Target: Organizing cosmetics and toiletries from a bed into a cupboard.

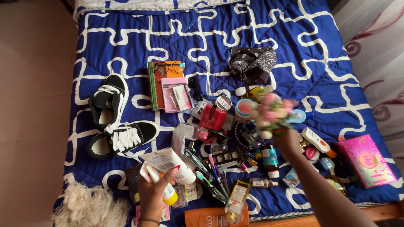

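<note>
- A person looked down at a bed [126, 33] covered by a blue quilt with a white puzzle-piece pattern, strewn with small belongings.
- The left hand [153, 191] was closed around a white tube [168, 164] and a smaller bottle with a yellow cap [169, 196], both lifted clear of the quilt, the tube's barcode side turned up toward the camera. Holding two together suggested they were being gathered.
- The right hand [288, 141] was clamped on the stems of a bunch of pink flowers [269, 111], held upright above the pile so the blooms stayed uncrushed; the bunch was blurred.
- The landmark is a red box [211, 118] at the middle of the pile.
- Left of the red box lay a stack of notebooks [162, 88] with a pair of glasses [169, 67] resting on top, flat so nothing slid.
- Farther left of the box sat two black sneakers [113, 117] with white laces, side by side.
- Above and right of the box lay a crumpled black bandana [252, 63].
- Far right of the box lay a pink box [367, 160], shut, its contents hidden.
- Below the box, pens, brushes and small bottles [261, 182] lay on their sides, capped; one held amber liquid.
- An orange bottle [214, 217] lay at the near edge below the box.
- A pale fluffy thing [88, 206] sat at the bed's near-left corner.
</note>
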